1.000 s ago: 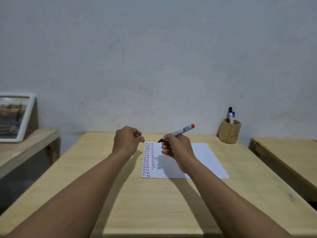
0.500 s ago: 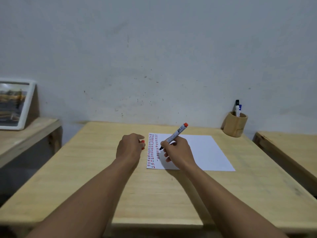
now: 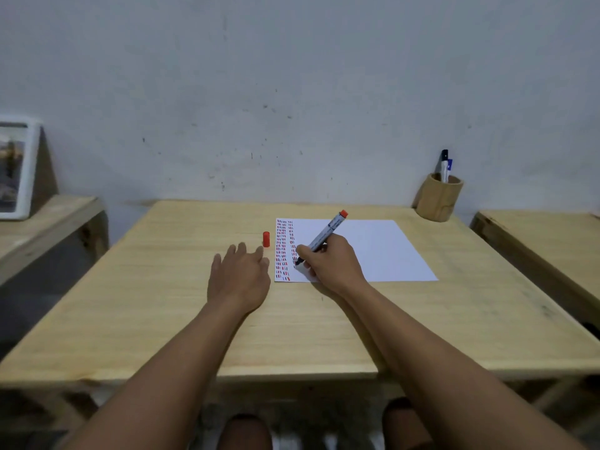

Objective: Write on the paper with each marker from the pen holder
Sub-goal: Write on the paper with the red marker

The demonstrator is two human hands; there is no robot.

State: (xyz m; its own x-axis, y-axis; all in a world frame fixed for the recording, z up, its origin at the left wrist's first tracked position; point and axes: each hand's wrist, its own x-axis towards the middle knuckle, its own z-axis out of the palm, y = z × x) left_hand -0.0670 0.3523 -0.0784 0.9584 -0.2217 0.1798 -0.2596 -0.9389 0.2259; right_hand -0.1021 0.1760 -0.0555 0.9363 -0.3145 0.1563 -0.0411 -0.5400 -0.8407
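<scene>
A white paper (image 3: pixel 380 251) lies on the wooden table (image 3: pixel 168 287), its left strip filled with rows of short red and blue marks. My right hand (image 3: pixel 334 264) grips a red-ended marker (image 3: pixel 324 237), whose tip touches the paper near the marks. The marker's red cap (image 3: pixel 266 239) stands upright on the table just left of the paper. Flat on the table, my left hand (image 3: pixel 238 277) rests open just below the cap, fingers spread. A wooden pen holder (image 3: pixel 438 199) at the table's far right corner holds a black and a blue marker (image 3: pixel 444 165).
A framed picture (image 3: pixel 16 170) leans against the wall on a side table (image 3: pixel 42 219) to the left. Another wooden table (image 3: pixel 545 235) stands close on the right. The wall runs directly behind the table.
My left hand set the red cap down on the table and opened flat. My right hand lowered the marker tip onto the paper. The view tilted downward.
</scene>
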